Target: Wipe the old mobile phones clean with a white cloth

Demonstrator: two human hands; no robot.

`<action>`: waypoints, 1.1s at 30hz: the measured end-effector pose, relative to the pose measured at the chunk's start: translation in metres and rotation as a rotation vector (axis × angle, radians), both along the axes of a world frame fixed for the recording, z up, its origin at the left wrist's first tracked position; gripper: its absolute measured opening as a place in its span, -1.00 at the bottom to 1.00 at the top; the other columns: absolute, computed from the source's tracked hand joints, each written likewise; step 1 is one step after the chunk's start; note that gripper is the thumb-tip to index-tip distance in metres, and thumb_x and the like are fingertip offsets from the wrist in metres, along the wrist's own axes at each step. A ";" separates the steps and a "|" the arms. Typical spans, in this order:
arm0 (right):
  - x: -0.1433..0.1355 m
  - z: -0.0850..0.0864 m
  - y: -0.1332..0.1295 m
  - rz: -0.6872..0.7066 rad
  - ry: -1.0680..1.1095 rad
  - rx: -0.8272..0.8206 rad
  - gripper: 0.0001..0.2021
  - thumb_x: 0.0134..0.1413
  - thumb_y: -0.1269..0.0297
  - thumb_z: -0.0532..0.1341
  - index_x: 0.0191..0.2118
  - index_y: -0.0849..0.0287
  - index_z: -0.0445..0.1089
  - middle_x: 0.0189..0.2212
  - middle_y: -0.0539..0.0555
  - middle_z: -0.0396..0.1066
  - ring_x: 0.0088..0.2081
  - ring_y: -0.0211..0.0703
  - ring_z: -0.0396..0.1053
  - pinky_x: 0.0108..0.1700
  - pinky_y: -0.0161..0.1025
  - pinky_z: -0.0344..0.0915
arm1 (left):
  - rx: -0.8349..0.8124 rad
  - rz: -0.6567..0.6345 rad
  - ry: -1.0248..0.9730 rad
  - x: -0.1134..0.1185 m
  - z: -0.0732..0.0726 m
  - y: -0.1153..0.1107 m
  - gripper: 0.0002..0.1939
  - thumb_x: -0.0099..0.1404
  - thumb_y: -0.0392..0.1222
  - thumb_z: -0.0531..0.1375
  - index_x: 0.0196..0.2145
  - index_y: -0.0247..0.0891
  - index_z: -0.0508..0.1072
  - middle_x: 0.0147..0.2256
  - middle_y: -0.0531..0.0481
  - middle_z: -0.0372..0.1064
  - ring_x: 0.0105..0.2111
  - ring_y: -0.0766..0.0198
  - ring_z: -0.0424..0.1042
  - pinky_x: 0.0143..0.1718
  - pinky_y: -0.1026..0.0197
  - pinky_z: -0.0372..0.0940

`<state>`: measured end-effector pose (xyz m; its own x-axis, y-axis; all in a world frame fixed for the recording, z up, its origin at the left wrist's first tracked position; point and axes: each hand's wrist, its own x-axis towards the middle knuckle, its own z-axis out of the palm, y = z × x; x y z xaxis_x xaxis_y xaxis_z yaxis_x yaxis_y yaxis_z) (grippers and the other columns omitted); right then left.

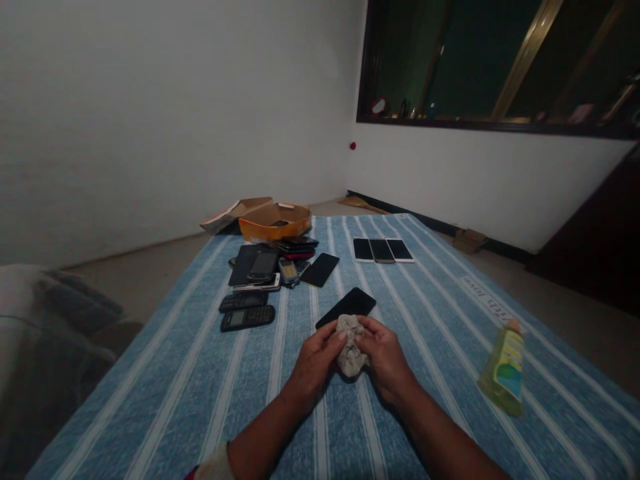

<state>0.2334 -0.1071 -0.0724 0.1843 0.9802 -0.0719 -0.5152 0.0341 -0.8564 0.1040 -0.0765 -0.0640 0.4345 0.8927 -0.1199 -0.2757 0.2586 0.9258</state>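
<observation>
The left hand was partly closed, pinching one side of a crumpled grey cloth between thumb and curled fingers. The right hand gripped the opposite side in the same way, so the cloth was bunched between both hands, above the striped table cover. For good control, the cloth was probably best kept in a compact pad, with no loose corner trailing and with even thumb pressure from each side.

Just beyond the fingers lay a black phone, its near edge partly hidden; contact with the fingers could not be determined. Clearance there was advisable, as a careless knuckle could have shifted it. To the left lay two keypad phones, nearer than a phone pile. Well apart to the right was a bottle of yellow-green liquid.
</observation>
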 end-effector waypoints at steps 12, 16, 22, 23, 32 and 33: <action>0.032 0.004 -0.006 -0.258 -0.987 0.106 -0.68 0.06 0.16 0.22 -0.10 0.19 0.50 -0.26 0.14 0.52 -0.27 -0.05 0.46 -0.17 -0.13 0.36 | -0.147 0.005 -0.042 -0.003 0.005 0.004 -0.60 0.00 -0.10 0.43 -0.21 -0.34 0.55 -0.35 -0.09 0.58 -0.41 0.21 0.53 -0.33 0.23 0.37; 0.107 0.020 -0.017 -0.434 -1.331 -0.016 -0.63 0.15 0.07 0.12 -0.14 0.23 0.52 -0.19 0.23 0.52 -0.17 0.04 0.47 -0.13 -0.10 0.36 | -0.170 0.034 -0.037 -0.005 0.003 0.009 -0.59 -0.02 -0.10 0.44 -0.23 -0.36 0.55 -0.35 -0.12 0.60 -0.37 0.14 0.57 -0.32 0.21 0.39; 0.231 0.038 -0.051 -0.575 -1.782 -0.836 -0.52 0.25 0.10 0.00 0.11 0.32 0.35 0.00 0.38 0.42 -0.02 0.25 0.42 -0.05 0.07 0.31 | -0.204 0.080 -0.052 -0.005 0.000 0.017 -0.58 -0.05 -0.16 0.46 -0.21 -0.36 0.55 -0.32 -0.12 0.61 -0.34 0.10 0.59 -0.37 0.24 0.43; 0.244 0.037 -0.055 -0.553 -1.756 -0.919 -0.50 0.25 0.06 -0.01 0.11 0.32 0.34 -0.01 0.39 0.42 -0.02 0.25 0.42 -0.07 0.07 0.31 | -0.207 0.085 -0.052 -0.005 0.001 0.018 -0.58 -0.05 -0.18 0.47 -0.21 -0.36 0.55 -0.32 -0.12 0.61 -0.33 0.10 0.59 -0.37 0.24 0.43; 0.275 0.006 -0.047 -0.520 -1.499 -0.913 -0.24 -0.05 0.10 0.28 0.23 0.41 0.12 -0.09 0.40 0.45 -0.09 0.23 0.45 -0.12 0.01 0.33 | -0.193 0.154 -0.019 -0.007 0.007 0.018 -0.58 -0.07 -0.28 0.46 -0.20 -0.37 0.54 -0.33 -0.10 0.61 -0.33 0.09 0.60 -0.40 0.25 0.47; 0.273 0.005 -0.045 -0.535 -1.492 -0.886 -0.19 -0.06 0.13 0.28 0.27 0.41 0.05 -0.07 0.37 0.44 -0.09 0.18 0.45 -0.11 -0.03 0.33 | -0.195 0.161 -0.020 -0.008 0.008 0.018 -0.59 -0.07 -0.29 0.45 -0.21 -0.37 0.54 -0.33 -0.10 0.61 -0.33 0.08 0.61 -0.40 0.24 0.47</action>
